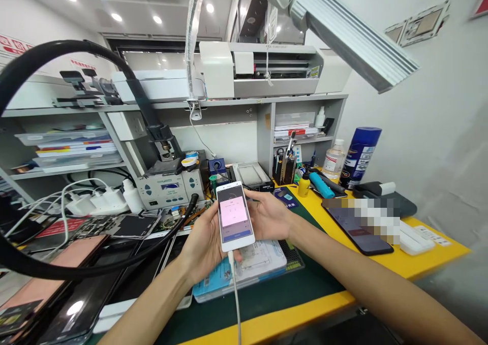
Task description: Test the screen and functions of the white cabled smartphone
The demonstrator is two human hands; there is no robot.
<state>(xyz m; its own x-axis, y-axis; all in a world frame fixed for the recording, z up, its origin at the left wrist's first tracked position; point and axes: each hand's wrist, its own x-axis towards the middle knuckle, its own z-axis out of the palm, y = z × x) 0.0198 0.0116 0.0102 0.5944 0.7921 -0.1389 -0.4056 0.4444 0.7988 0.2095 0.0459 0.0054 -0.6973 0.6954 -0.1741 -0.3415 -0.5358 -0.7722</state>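
A white smartphone point(235, 215) with its screen lit is held up in both hands, tilted toward me. The screen has a pale pink pop-up box, its text too small to read, and a blue bar lower down. A white charging cable point(235, 289) is plugged into its bottom end and runs down toward me. My left hand point(202, 243) is closed around the phone's left side. My right hand point(269, 215) grips it from the right and behind, most of its fingers hidden. Under the phone lies a stack of clear-and-blue packets point(263, 261) on a green mat point(305, 284).
A black hose point(114, 269) loops across the left, over several phone parts point(34, 284). A hot-air station point(171, 185) stands behind. To the right are a dark phone point(356, 228), a blue spray can point(360, 157) and a clear bottle point(333, 160). A lamp point(354, 35) hangs above.
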